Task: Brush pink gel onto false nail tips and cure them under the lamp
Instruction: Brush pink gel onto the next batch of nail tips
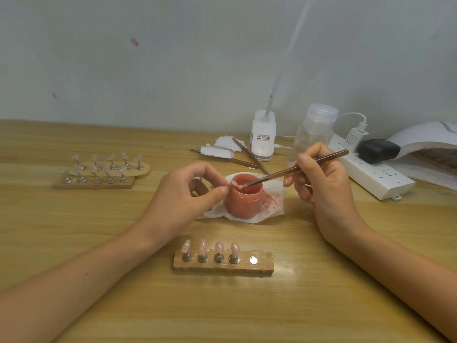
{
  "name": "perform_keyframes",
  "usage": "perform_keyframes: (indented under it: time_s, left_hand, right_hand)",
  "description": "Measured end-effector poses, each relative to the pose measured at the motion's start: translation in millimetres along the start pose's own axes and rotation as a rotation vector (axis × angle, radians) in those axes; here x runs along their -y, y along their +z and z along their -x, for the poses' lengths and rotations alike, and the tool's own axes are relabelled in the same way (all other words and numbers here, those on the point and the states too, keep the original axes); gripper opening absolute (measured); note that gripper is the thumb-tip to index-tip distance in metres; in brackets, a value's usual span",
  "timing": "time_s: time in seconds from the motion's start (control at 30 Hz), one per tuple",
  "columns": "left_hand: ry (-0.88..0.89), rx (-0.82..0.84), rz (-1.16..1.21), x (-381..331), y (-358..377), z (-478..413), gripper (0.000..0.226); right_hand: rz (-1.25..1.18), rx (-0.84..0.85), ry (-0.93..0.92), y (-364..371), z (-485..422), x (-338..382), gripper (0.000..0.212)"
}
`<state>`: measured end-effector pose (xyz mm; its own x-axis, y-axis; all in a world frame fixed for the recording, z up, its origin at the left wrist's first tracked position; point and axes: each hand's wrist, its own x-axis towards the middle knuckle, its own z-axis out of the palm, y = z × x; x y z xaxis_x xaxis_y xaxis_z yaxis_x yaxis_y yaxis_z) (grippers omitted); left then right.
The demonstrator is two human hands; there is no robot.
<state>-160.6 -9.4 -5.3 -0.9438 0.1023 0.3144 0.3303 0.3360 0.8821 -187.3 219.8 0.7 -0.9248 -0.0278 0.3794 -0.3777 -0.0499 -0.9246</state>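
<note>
On the wooden table (321, 280), about in its middle, stands an open jar of pink gel (243, 200) on a white tissue (270, 209) that has pink stains. The left hand (190, 194) pinches one small nail tip (234, 185) between the thumb and the forefinger and holds it just over the left rim of the jar; the tip points to the right, toward the brush. The right hand (319, 186) grasps the brush (296, 169) like a pen, with the fingers curled around the handle. The long axis of the brush goes slanted: the end of the handle is up and to the right, toward the back right corner of the table, and the bristles point down and to the left, where they touch the nail tip above the jar opening. Nearer to the front edge lies a wooden stand (262, 267) with its length parallel to this edge; four pink painted tips (219, 246) stand upright on it in a row, and the fifth place at its right end shows only a bare metal disc (253, 260). Toward the left side, closer to the back edge, two more stands (99, 184) carry clear tips. At the back right corner the white lamp (425, 141) sits with its opening facing the hands, beside a white power strip (371, 175)
</note>
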Motion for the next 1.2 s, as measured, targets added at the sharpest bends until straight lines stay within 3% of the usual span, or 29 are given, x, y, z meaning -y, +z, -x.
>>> perform_keyframes:
  time_s: [0.47,0.7,0.87,1.07,1.2]
  left_hand:
    - [0.012,0.004,-0.006,0,-1,-1,0.006]
    - [0.023,0.007,-0.007,2,0,0,0.006]
    - [0.025,0.005,-0.017,2,0,-1,0.007]
    - [0.05,0.009,-0.014,2,-1,0,0.006]
    - [0.073,-0.005,-0.021,2,0,-1,0.006]
  right_hand:
    - [-0.052,-0.175,0.077,-15,-5,11,0.027]
    - [-0.062,0.071,-0.154,-14,-6,12,0.022]
    - [-0.06,0.102,-0.201,-18,-9,10,0.024]
    - [-0.157,0.012,-0.137,-23,-11,12,0.024]
    - [-0.201,-0.003,0.012,-15,-10,10,0.021]
